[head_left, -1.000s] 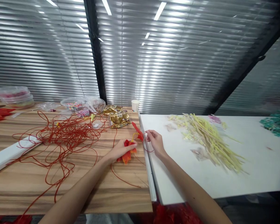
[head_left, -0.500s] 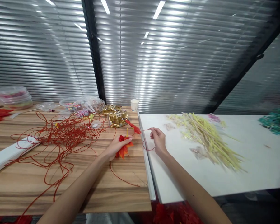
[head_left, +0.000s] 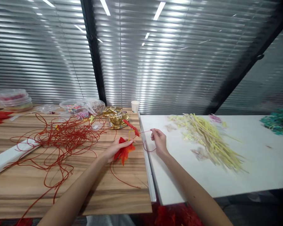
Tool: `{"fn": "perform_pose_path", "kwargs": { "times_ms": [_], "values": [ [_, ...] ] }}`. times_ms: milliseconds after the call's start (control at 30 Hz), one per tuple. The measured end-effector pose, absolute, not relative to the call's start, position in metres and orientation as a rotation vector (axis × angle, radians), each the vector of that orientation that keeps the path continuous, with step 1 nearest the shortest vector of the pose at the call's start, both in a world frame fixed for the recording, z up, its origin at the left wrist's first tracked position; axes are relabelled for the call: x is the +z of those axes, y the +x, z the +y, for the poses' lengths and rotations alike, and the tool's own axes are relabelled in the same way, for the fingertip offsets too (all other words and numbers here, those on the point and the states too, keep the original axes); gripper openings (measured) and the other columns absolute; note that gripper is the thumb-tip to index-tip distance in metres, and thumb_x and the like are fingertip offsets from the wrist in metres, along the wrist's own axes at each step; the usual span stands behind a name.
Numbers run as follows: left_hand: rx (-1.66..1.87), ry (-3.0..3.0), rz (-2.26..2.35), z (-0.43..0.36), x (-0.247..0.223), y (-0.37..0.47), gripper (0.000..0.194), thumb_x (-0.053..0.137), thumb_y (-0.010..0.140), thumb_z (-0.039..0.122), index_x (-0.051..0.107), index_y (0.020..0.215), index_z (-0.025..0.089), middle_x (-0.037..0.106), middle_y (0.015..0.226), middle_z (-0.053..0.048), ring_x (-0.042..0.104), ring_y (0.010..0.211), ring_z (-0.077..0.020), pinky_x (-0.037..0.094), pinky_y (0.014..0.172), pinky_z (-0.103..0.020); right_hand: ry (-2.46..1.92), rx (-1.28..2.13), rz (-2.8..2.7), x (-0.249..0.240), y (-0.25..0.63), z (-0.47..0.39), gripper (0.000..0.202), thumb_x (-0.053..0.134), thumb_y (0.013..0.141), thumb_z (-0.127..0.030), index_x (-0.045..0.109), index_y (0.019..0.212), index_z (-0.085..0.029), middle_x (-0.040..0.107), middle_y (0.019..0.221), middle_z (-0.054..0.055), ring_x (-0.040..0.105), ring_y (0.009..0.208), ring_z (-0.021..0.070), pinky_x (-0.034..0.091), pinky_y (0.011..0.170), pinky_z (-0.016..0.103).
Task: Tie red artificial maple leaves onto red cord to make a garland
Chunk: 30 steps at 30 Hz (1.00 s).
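Observation:
My left hand (head_left: 115,149) pinches a red and orange artificial leaf (head_left: 124,152) above the wooden table. A yellow stem (head_left: 129,134) rises from near its thumb. Just beyond, a second red leaf (head_left: 132,127) hangs edge-on by the thin red cord. Over the edge of the white table, my right hand (head_left: 159,140) pinches the red cord (head_left: 145,131), which runs across to the leaves. Part of this cord loops down below the right fingers. How the cord passes through or around the leaves is too small to tell.
Left on the wooden table (head_left: 103,194) lies a tangle of red cord (head_left: 70,133) beside a white bar (head_left: 11,157). Gold packets (head_left: 118,120), a paper cup (head_left: 135,106) and plastic tubs (head_left: 13,99) stand behind. Yellow strips (head_left: 209,138) lie on the white table (head_left: 179,175).
The leaf in my left hand has turned and now shows more of its face. The second leaf has shifted slightly left and up. My right hand keeps its pinch on the cord.

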State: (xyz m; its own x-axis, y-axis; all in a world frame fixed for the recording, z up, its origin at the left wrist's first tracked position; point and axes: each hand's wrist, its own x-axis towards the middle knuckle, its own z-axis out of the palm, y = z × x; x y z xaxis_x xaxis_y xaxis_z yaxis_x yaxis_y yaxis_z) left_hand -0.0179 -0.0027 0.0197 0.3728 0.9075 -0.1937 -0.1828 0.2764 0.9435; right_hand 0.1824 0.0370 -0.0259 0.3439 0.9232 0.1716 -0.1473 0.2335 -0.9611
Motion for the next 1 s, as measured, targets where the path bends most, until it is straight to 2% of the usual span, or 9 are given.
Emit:
{"fn": "perform_pose_path", "kwargs": {
  "times_ms": [267,467,700,1000],
  "values": [
    [0.602,1.216,0.806,-0.0074,0.0166,-0.0214,0.033,0.069,0.061,0.035,0.065,0.086,0.014,0.060,0.073,-0.003,0.054,0.062,-0.0115,0.041,0.058,-0.021,-1.066,0.888,-0.923,-0.0246,0.1826,0.0369,0.023,0.058,0.069,-0.038,0.060,0.073,-0.016,0.046,0.052,-0.003,0.040,0.048,0.0081,0.033,0.047,0.022],
    [0.447,1.236,0.622,-0.0106,0.0198,-0.0207,0.029,0.068,0.063,0.036,0.065,0.081,0.014,0.065,0.077,-0.007,0.059,0.072,-0.0170,0.044,0.069,-0.026,-1.061,0.892,-0.931,-0.0249,0.1830,0.0367,0.023,0.058,0.068,-0.040,0.059,0.072,-0.017,0.046,0.053,-0.004,0.041,0.048,0.0084,0.033,0.047,0.022],
    [0.375,1.389,0.643,-0.0112,0.0220,-0.0200,0.026,0.065,0.065,0.040,0.068,0.075,0.015,0.066,0.078,-0.007,0.059,0.074,-0.0170,0.045,0.070,-0.025,-1.050,0.904,-0.940,-0.0233,0.1827,0.0347,0.024,0.058,0.069,-0.039,0.060,0.074,-0.016,0.046,0.053,-0.004,0.040,0.048,0.0079,0.033,0.047,0.022],
    [0.432,1.345,0.667,-0.0100,0.0177,-0.0196,0.031,0.067,0.064,0.035,0.065,0.088,0.016,0.064,0.085,-0.006,0.058,0.076,-0.0159,0.044,0.071,-0.025,-1.057,0.919,-0.936,-0.0231,0.1816,0.0348,0.025,0.058,0.068,-0.040,0.060,0.073,-0.016,0.046,0.052,-0.004,0.040,0.047,0.0079,0.033,0.046,0.022]
  ]
}}
